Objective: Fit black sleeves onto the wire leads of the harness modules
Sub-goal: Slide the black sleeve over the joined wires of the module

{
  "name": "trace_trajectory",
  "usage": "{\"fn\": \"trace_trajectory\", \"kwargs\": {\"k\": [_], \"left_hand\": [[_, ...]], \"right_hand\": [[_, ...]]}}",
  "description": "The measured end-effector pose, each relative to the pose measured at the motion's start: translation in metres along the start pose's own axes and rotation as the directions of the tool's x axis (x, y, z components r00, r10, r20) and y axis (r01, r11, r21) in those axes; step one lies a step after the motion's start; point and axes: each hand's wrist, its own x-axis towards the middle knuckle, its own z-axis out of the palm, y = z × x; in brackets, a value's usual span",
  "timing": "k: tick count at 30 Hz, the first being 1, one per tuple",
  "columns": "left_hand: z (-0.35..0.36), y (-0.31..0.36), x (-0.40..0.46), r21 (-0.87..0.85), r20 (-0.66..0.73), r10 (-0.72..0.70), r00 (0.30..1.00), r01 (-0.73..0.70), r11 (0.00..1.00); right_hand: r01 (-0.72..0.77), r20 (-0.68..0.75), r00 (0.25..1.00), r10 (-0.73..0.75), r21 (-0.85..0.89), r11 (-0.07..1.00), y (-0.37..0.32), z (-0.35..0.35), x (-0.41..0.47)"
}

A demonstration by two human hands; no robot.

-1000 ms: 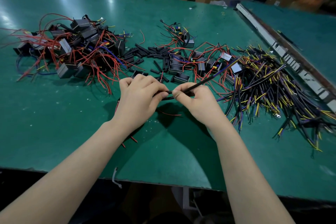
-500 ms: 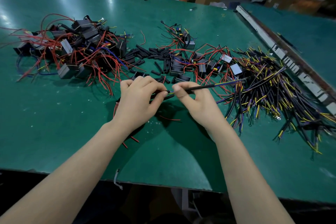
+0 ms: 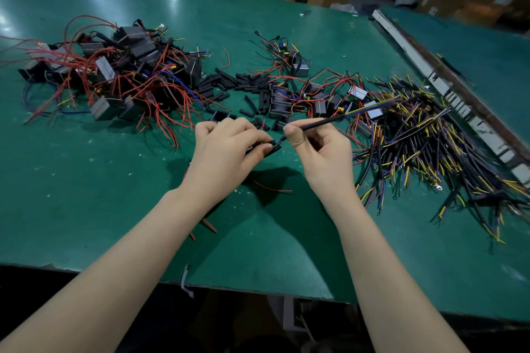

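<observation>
Just before the loose sleeves [image 3: 243, 82], the left hand [image 3: 229, 149] is pinching a short black sleeve [image 3: 272, 149] while the right hand [image 3: 318, 152] is gripping the sheathed lead [image 3: 318, 123]; keeping both in line should be easing the threading.

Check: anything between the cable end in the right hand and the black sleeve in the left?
Nothing visible. The right hand pinches the black cable; its thin end reaches the black sleeve pinched by the left hand, only a short open gap between the fingertips.

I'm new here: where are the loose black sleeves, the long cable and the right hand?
loose black sleeves [image 3: 229, 84], head view, middle of pile
long cable [image 3: 321, 122], head view, black jacket
right hand [image 3: 321, 152], head view, back of hand
</observation>
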Motion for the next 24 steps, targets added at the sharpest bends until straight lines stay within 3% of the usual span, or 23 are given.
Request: {"fn": "trace_trajectory", "kwargs": {"k": [5,11,15,24], "left_hand": [[-0.0007,0.0046,0.0028,-0.083,-0.019,-0.036,0.999,0.035,0.996],[-0.0033,0.0034,0.0054,-0.328,0.002,-0.179,0.984,0.17,0.929],[-0.0034,0.0044,0.0042,-0.309,0.021,-0.192,0.981,0.189,0.932],[-0.002,0.0048,0.0037,-0.279,0.054,-0.144,0.988,0.154,0.948]], "right_hand": [[-0.019,-0.021,1.0,0.019,0.044,0.999,-0.0026,-0.0005,-0.0004],[-0.1,0.147,0.985,0.091,0.054,0.994,-0.0036,-0.0074,0.003],[-0.054,0.229,0.972,0.057,-0.019,0.998,-0.004,-0.0082,0.0018],[0.038,0.24,0.971,0.016,-0.219,0.975,-0.0008,-0.0041,0.0009]]}}
